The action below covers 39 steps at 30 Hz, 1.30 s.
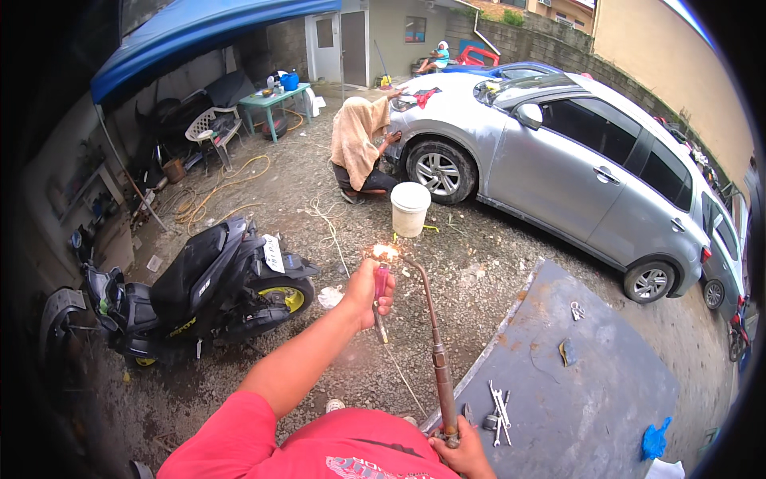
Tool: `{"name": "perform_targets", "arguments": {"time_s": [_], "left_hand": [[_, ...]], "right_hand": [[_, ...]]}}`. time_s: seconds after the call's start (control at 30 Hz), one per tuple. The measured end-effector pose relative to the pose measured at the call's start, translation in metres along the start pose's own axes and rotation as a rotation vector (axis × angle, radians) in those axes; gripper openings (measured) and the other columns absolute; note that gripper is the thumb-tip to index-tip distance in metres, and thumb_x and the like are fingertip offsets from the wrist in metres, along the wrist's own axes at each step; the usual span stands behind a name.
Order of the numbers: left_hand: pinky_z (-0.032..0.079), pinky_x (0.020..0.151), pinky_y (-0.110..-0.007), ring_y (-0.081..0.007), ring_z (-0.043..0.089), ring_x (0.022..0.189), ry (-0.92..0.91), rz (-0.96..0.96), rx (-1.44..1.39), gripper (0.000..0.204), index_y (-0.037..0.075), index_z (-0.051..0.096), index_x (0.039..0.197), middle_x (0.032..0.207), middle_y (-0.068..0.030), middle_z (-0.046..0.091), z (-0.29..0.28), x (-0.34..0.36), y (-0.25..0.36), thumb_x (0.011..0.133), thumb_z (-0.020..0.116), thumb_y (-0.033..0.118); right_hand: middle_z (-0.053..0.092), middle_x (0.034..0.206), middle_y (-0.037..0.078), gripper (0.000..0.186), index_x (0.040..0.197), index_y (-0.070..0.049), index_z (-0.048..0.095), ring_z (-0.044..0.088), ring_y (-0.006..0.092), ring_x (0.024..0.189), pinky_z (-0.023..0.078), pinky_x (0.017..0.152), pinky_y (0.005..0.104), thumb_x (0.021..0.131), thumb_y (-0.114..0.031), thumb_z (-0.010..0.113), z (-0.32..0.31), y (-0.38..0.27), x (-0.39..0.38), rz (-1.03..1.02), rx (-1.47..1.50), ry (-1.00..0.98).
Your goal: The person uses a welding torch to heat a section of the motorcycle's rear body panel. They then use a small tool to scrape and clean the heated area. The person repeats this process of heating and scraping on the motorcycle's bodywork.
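My left hand grips a pink lighter, with a small metal piece below it. Bright sparks flare at its top, beside the bent tip of a gas torch. My right hand is closed on the torch's lower handle, near a grey metal board. Several wrenches lie on the board, along with small metal bits and a crumpled blue plastic bag.
A scooter stands at left. A white bucket is ahead. A person squats at a silver car; another sits behind. Hoses cross the gravel near a table and chair.
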<state>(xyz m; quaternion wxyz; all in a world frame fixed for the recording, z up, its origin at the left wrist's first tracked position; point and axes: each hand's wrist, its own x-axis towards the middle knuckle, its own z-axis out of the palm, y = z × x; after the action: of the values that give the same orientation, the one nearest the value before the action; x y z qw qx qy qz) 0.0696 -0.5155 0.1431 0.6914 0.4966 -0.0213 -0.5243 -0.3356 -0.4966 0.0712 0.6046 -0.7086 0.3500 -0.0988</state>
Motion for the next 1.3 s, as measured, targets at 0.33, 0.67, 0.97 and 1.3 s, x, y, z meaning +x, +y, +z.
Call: {"name": "perform_targets", "arguments": {"time_s": [0.33, 0.67, 0.97, 1.3], "left_hand": [[0.035, 0.050, -0.030, -0.0077, 0.042, 0.054, -0.165, -0.024, 1.249, 0.058, 0.008, 0.072, 0.106, 0.068, 0.0047, 0.049, -0.031, -0.044, -0.038, 0.092, 0.077, 0.064], [0.030, 0.050, -0.024, -0.0050, 0.039, 0.056, -0.311, -0.713, 0.851, 0.058, 0.013, 0.061, 0.140, 0.073, 0.0080, 0.048, -0.164, -0.124, -0.086, 0.096, 0.080, 0.045], [0.053, 0.068, -0.034, -0.0170, 0.060, 0.075, 0.120, -0.042, -0.098, 0.025, 0.006, 0.061, 0.123, 0.083, -0.0045, 0.059, -0.149, -0.121, -0.109, 0.099, 0.067, 0.007], [0.051, 0.067, -0.032, -0.0132, 0.056, 0.079, 0.031, -0.104, 0.374, 0.040, 0.011, 0.050, 0.137, 0.092, -0.0019, 0.055, -0.126, -0.131, -0.108, 0.102, 0.069, 0.010]], "right_hand": [[0.071, 0.091, 0.004, 0.040, 0.106, -0.005, 0.058, 0.063, 0.0101, 0.075, 0.053, 0.070, 0.0297, 0.084, -0.014, 0.091, -0.006, 0.016, 0.010, -0.137, 0.002, 0.060], [0.063, 0.079, -0.001, 0.035, 0.117, -0.010, 0.058, 0.055, 0.0073, 0.055, 0.042, 0.046, 0.0249, 0.090, -0.003, 0.079, -0.002, 0.015, 0.013, 0.052, 0.326, 0.083], [0.071, 0.102, 0.006, 0.107, 0.174, -0.026, 0.013, 0.060, 0.0100, 0.062, 0.047, 0.050, 0.0251, 0.090, 0.003, 0.074, -0.007, -0.006, 0.031, 0.034, 0.571, -0.068], [0.074, 0.105, 0.015, 0.111, 0.174, -0.026, 0.005, 0.062, 0.0093, 0.065, 0.053, 0.055, 0.0256, 0.093, 0.010, 0.071, -0.016, -0.022, 0.044, 0.105, 0.572, -0.208]]}}
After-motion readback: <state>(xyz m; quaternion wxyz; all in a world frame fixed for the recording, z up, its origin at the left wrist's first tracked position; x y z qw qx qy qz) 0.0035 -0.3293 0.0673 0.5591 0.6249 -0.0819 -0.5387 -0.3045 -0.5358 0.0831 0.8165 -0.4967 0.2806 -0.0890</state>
